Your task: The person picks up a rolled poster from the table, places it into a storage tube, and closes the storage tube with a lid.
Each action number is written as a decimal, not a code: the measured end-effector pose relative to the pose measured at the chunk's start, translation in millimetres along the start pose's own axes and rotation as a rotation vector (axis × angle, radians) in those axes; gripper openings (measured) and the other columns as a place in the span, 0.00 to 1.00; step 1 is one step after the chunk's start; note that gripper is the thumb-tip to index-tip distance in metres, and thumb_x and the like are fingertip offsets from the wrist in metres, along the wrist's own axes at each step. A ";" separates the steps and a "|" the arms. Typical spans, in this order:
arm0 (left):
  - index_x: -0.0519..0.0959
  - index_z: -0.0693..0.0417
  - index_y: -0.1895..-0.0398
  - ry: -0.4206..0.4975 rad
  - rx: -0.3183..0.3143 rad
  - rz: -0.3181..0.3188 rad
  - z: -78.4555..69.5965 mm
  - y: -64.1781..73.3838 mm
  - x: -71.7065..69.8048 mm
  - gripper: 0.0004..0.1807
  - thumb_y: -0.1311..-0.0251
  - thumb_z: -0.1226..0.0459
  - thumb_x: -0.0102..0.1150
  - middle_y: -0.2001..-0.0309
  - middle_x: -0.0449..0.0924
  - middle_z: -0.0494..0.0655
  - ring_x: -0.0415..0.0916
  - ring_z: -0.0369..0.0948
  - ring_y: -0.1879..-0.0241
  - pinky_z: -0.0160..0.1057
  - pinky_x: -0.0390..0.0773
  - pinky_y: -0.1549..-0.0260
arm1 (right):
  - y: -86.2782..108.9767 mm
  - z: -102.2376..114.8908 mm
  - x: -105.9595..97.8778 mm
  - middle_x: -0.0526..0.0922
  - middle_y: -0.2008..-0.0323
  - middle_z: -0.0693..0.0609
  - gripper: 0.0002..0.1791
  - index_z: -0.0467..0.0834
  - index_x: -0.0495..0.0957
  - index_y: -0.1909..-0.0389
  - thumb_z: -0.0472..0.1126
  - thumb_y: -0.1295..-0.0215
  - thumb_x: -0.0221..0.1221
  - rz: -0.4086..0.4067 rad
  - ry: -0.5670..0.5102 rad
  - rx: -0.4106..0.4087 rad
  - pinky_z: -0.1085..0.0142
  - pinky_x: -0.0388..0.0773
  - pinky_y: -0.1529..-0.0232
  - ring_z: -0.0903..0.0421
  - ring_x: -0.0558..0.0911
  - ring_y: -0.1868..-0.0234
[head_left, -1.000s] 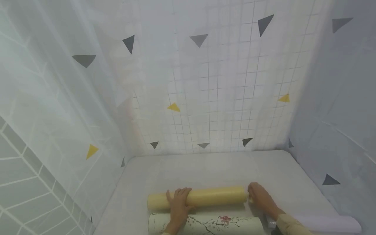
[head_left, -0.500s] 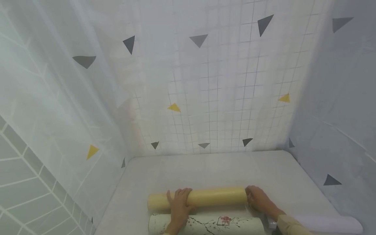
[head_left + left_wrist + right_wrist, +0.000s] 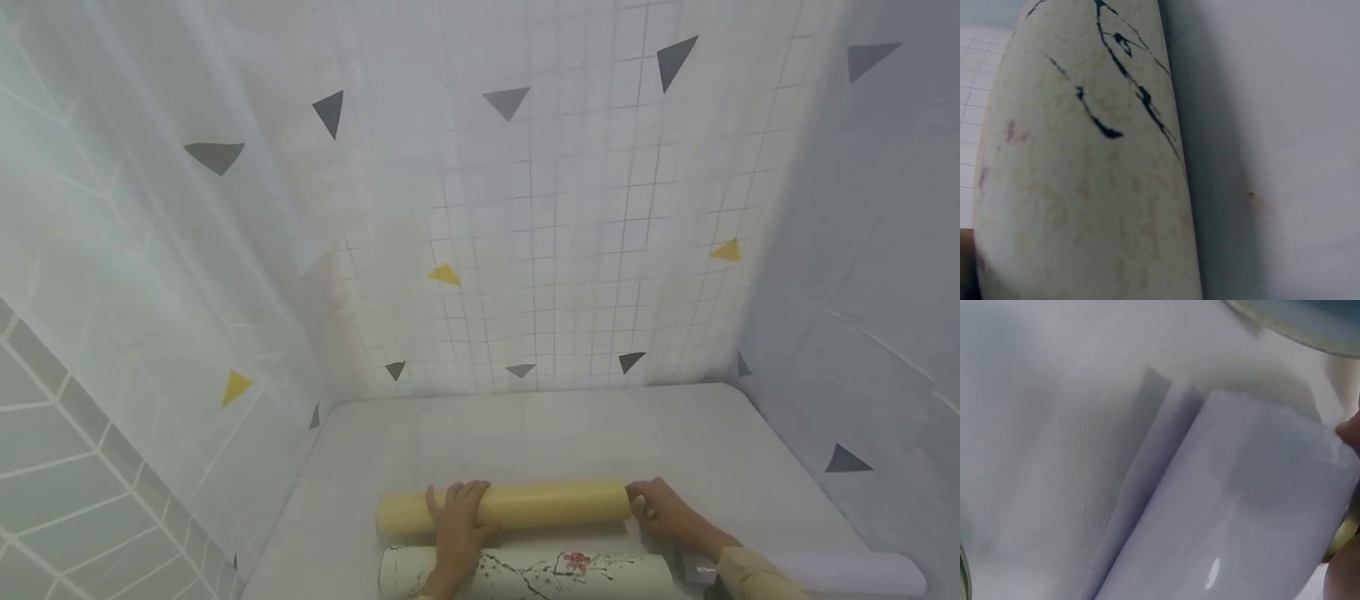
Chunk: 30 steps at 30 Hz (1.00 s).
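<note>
Across the near part of the white surface (image 3: 540, 437) lies the yellow roll (image 3: 555, 503), running left to right. From where I stand, the left hand (image 3: 456, 529) reaches over its left half, fingers spread and bent over the top, thumb along the near side; that grip has hold of the roll. At the right end, the right hand (image 3: 667, 510) comes in with fingers bent, touching the rim; whether this grip pinches anything, I cannot tell. Nearer lies the blossom-patterned roll (image 3: 525, 571), partly hidden beneath the left forearm. To the right, a pale lavender roll (image 3: 847, 573) and a small grey thing (image 3: 697, 568) lie partly behind the right sleeve (image 3: 750, 573).
</note>
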<state>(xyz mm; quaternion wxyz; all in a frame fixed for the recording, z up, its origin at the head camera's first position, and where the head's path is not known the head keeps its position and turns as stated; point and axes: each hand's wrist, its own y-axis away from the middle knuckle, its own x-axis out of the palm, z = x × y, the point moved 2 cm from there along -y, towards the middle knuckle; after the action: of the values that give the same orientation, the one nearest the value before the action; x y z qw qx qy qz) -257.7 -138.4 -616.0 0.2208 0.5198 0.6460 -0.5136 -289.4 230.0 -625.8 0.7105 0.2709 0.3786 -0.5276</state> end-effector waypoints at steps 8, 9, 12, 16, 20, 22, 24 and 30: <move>0.81 0.42 0.42 0.002 -0.018 0.022 0.9 -1.3 1.8 0.42 0.72 0.55 0.84 0.43 0.87 0.40 0.78 0.46 0.40 0.76 0.46 0.28 | 1.1 3.3 -3.7 0.87 0.58 0.57 0.13 0.45 0.83 0.51 0.38 0.37 0.66 -0.024 0.015 -0.025 0.71 0.69 0.59 0.62 0.70 0.61; 0.81 0.43 0.42 0.002 -0.014 0.019 0.5 -0.9 1.5 0.42 0.72 0.55 0.84 0.43 0.87 0.40 0.78 0.47 0.41 0.77 0.47 0.29 | 1.0 4.5 -4.0 0.87 0.58 0.57 0.14 0.46 0.83 0.51 0.37 0.38 0.66 -0.028 0.026 -0.017 0.71 0.69 0.59 0.63 0.70 0.62; 0.81 0.43 0.42 0.000 -0.011 0.023 -0.2 0.5 0.6 0.42 0.71 0.55 0.84 0.43 0.87 0.40 0.78 0.47 0.40 0.77 0.47 0.29 | 1.2 9.0 -4.8 0.87 0.60 0.56 0.14 0.46 0.84 0.54 0.35 0.43 0.66 -0.043 0.064 -0.018 0.69 0.67 0.60 0.64 0.68 0.64; 0.81 0.43 0.42 -0.003 -0.021 0.036 -0.2 0.8 0.3 0.42 0.70 0.55 0.83 0.42 0.86 0.41 0.78 0.47 0.40 0.76 0.46 0.28 | 2.6 14.2 -6.9 0.87 0.61 0.56 0.19 0.47 0.84 0.56 0.29 0.50 0.65 -0.037 0.105 -0.083 0.69 0.65 0.60 0.65 0.66 0.64; 0.80 0.42 0.41 -0.002 -0.027 0.047 -0.2 -0.2 0.6 0.41 0.68 0.54 0.83 0.41 0.86 0.40 0.77 0.47 0.39 0.76 0.45 0.28 | 3.8 14.9 -9.7 0.86 0.57 0.57 0.26 0.49 0.83 0.55 0.25 0.56 0.65 -0.002 0.100 -0.118 0.67 0.73 0.57 0.63 0.70 0.61; 0.80 0.42 0.41 -0.005 -0.031 0.049 -0.4 -0.4 0.3 0.41 0.68 0.54 0.82 0.41 0.86 0.40 0.77 0.47 0.39 0.76 0.45 0.27 | 3.7 14.5 -10.7 0.85 0.56 0.58 0.26 0.50 0.82 0.53 0.26 0.53 0.65 -0.004 0.095 -0.143 0.61 0.79 0.52 0.60 0.75 0.58; 0.80 0.42 0.41 -0.003 -0.034 0.044 -0.8 -0.5 -0.3 0.42 0.69 0.54 0.83 0.42 0.86 0.40 0.77 0.47 0.39 0.76 0.46 0.28 | 3.4 14.5 -11.3 0.85 0.54 0.57 0.26 0.49 0.81 0.51 0.25 0.53 0.65 -0.030 0.086 -0.189 0.55 0.83 0.47 0.55 0.79 0.54; 0.81 0.40 0.42 -0.019 -0.050 0.042 -0.5 0.8 0.4 0.42 0.71 0.54 0.83 0.42 0.86 0.39 0.77 0.46 0.39 0.76 0.46 0.27 | 0.4 11.1 -8.9 0.83 0.51 0.52 0.27 0.44 0.79 0.46 0.23 0.48 0.64 -0.126 0.035 -0.200 0.58 0.87 0.48 0.51 0.84 0.52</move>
<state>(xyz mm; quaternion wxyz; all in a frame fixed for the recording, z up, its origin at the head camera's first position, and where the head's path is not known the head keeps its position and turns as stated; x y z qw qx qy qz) -257.0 -137.8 -616.5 0.2506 0.5224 0.6456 -0.4975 -287.6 226.2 -612.1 0.6928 0.1838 0.4579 -0.5259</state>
